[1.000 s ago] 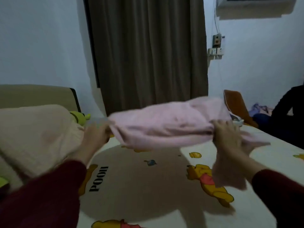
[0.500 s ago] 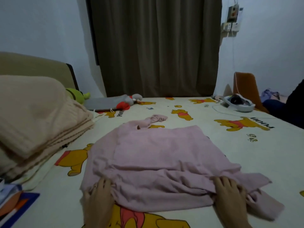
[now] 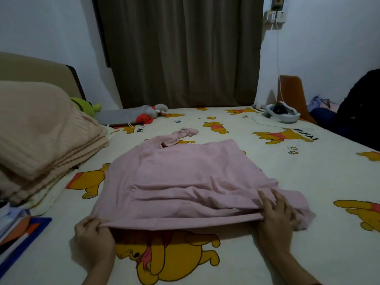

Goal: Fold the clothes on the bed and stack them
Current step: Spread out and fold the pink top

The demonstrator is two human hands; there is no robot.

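Fingers [image 3: 91, 223] of the left hand [image 3: 93, 238] pinch one near corner of a pale pink, soft knit long-sleeved top [image 3: 185, 175]. The right hand [image 3: 276, 219] clasps the other corner, fingers on top. The top lies spread beyond the fingers on a cream cartoon-bear bed sheet [image 3: 308, 177], with its hem raised between them. Laying out looks done. One sleeve [image 3: 183, 133] trails farther off, unsmoothed, and no fold is made yet.

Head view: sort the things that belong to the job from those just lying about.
In the job: pink shirt, left hand, right hand.
Lying about: beige blanket, green toy, grey plush, headset, books.
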